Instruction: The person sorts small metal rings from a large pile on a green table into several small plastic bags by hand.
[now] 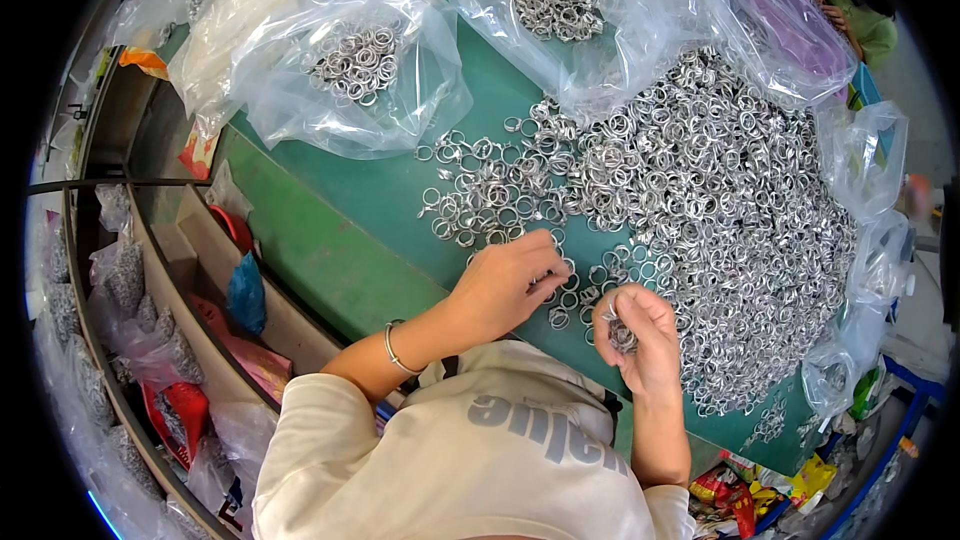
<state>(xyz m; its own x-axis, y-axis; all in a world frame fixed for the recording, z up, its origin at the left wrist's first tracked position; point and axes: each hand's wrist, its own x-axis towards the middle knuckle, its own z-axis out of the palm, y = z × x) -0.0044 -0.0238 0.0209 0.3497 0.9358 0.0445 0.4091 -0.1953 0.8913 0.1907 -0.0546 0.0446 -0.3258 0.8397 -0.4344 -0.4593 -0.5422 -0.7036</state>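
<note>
My left hand (508, 278) is over the near edge of a loose spread of silver metal rings (500, 195), its fingers curled and the thumb close to the fingertips. Whatever is between those fingertips, if anything, is too small to make out. Close by on the right, my right hand (648, 340) is closed around several metal rings (622, 336), which show in the curl of its fingers and palm. Beyond both hands lies a large heap of the same silver rings (720, 210), joined to the looser spread on the green table (340, 195).
Clear plastic bags (275, 90) with rings in them line the table's far side. A purple-lined bag (790, 25) lies at the far right. Left of the table, a shelf (185, 240) holds packed bags. Colourful packets (735, 495) sit at the lower right. Another person (870, 10) is at the upper right.
</note>
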